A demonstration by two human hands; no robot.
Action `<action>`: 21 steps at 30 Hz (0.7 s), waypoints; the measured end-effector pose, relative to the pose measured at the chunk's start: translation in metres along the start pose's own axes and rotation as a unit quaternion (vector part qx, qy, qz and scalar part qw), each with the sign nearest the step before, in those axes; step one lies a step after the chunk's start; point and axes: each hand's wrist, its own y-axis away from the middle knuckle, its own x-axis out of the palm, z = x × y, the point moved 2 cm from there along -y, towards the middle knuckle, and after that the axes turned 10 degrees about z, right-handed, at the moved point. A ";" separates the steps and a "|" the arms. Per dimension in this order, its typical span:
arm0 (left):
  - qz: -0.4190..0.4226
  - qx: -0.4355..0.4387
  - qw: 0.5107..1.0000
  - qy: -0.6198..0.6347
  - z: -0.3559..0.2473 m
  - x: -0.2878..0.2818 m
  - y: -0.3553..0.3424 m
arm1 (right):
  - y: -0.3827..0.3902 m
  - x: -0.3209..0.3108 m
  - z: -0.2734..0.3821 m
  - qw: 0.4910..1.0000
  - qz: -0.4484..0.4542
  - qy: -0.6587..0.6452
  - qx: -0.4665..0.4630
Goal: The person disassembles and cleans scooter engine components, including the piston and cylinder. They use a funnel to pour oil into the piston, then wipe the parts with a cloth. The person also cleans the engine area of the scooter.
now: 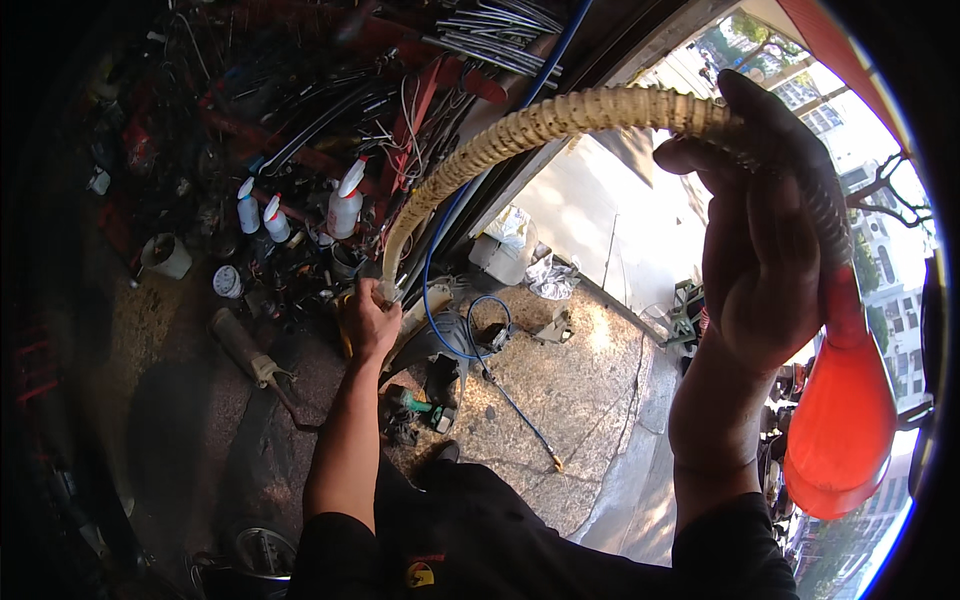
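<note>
A yellowish, ribbed flexible hose (560, 115) arches up in front of me, stained with dirt. Low on its left end, my left hand (371, 320) is closed around it. My right hand (760, 220), raised high at the right, has its fingers wrapped round the other end. Beyond the right hand, the hose bends down into the narrow neck of an orange-red, funnel-shaped piece (840, 430), which hangs wide end down beside my wrist. The fingers hide part of the hose there.
Spray bottles (345, 200) stand among cluttered tools at the left. A blue air hose (515, 405) trails over the floor near a green power tool (425, 408). A muffler-like cylinder (238, 340) lies at left. Metal rods (500, 35) are stacked at the top; a bright doorway opens at right.
</note>
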 end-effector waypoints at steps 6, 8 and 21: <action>-0.004 0.021 0.999 0.036 0.019 0.003 -0.005 | -0.001 0.022 0.006 0.986 -0.052 0.138 0.075; 0.018 -0.009 0.999 0.026 0.024 0.003 -0.009 | -0.005 0.023 0.006 0.984 -0.061 0.140 0.095; -0.004 -0.012 0.999 -0.032 0.027 -0.002 -0.012 | -0.010 0.030 -0.033 0.997 -0.030 -0.066 -0.001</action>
